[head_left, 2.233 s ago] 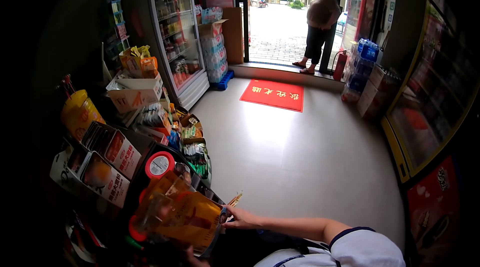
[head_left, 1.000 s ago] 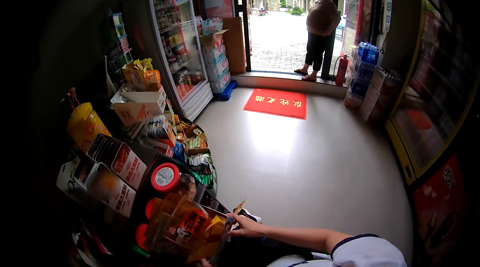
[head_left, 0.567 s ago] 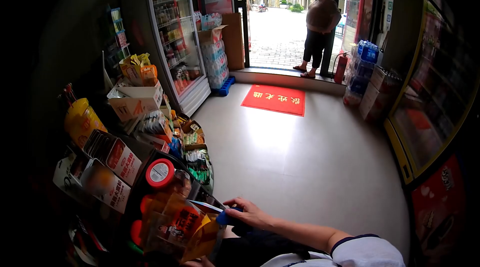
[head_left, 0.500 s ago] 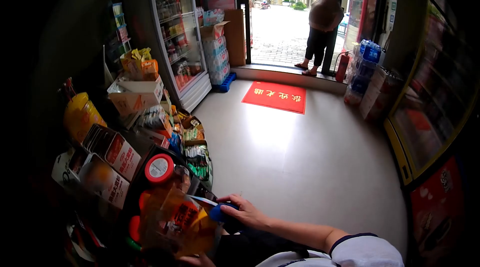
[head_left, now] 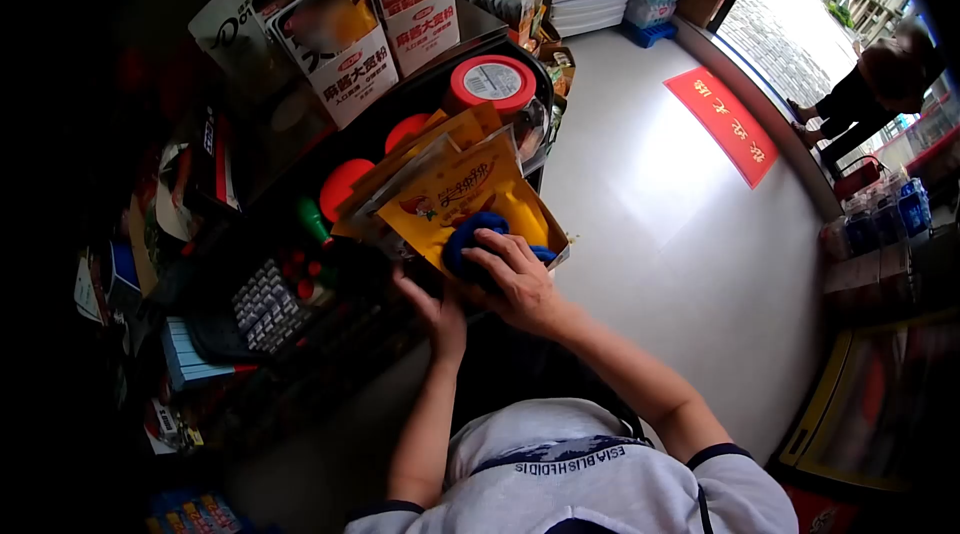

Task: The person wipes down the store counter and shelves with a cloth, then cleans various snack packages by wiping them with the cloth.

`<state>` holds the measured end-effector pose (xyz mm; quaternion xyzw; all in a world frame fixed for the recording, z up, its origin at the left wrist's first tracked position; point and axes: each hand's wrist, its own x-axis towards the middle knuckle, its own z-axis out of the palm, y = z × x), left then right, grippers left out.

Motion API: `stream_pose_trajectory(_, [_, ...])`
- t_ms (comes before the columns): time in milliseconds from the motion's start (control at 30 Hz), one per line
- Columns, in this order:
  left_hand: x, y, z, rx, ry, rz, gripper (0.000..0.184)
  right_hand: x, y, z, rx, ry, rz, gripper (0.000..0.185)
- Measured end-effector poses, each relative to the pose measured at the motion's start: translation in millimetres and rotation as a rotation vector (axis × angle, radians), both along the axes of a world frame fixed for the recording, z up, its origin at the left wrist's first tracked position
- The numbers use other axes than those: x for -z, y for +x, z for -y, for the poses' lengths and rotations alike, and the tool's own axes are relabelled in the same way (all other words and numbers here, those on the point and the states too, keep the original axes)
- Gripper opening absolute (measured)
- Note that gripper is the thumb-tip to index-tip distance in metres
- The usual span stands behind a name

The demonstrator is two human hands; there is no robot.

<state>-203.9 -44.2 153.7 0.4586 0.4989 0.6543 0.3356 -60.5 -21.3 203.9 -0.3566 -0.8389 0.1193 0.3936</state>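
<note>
A bunched blue cloth [head_left: 470, 246] is in my right hand [head_left: 518, 282], its fingers bent over it and pressing it against the front of a yellow food packet [head_left: 425, 211]. Several similar packets stand in a row behind that one, tilted back. Below the packets' lower left corner is my left hand [head_left: 437, 312], thumb apart from the fingers and nothing visible in it. Whether its fingertips touch the packets or their box, I cannot tell. Just behind the packets is a jar with a red lid [head_left: 493, 82].
Boxes of noodle packs [head_left: 345, 59] stand at the upper left. A keyboard [head_left: 268, 306] lies on the dark counter at left. A red mat [head_left: 722, 126] is on the floor near the doorway, where a person [head_left: 880, 74] stands. Bottled water packs [head_left: 885, 214] are stacked at right.
The view has swung down and left toward the counter. My right hand has brought the blue cloth from the packets' side onto the front packet's face. My left hand now shows more fully.
</note>
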Motion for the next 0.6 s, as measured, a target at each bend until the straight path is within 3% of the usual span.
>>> stream_pose_trajectory(33, [-2.3,-0.3,0.4,0.011,-0.007,0.036,0.06,-3.2,1.0,4.0,-0.006,-0.031,0.002,0.054])
stream_pose_trajectory(100, [-1.9,-2.0,-1.6,-0.116,0.0,-0.205,0.06,-9.0,5.2,11.0,-0.017,-0.038,0.054,0.046])
stream_pose_trajectory(200, [-8.9,0.0,-4.6,-0.131,0.013,-0.264,0.059,-4.7,12.8,19.9,-0.059,-0.128,0.21,0.029])
stream_pose_trajectory(300, [-9.7,1.3,-7.1,-0.078,0.005,-0.174,0.058,-0.2,14.6,19.7,-0.115,-0.235,0.257,0.026])
stream_pose_trajectory(367, [-12.7,2.5,-8.5,-0.093,0.042,-0.173,0.057,-7.4,19.6,18.3,-0.158,-0.269,0.193,0.031])
stream_pose_trajectory(467, [-16.6,1.3,-11.2,-0.187,0.063,-0.219,0.061,-30.7,29.0,22.4,-0.157,-0.284,-0.141,0.044])
stream_pose_trajectory(533, [-12.1,2.4,-9.9,-0.325,0.054,-0.224,0.064,-46.3,39.0,24.2,-0.022,-0.202,-0.301,0.048])
stream_pose_trajectory(600, [-6.7,0.1,3.6,-0.297,0.102,-0.146,0.067,-49.9,45.0,23.9,0.149,-0.119,-0.408,0.048])
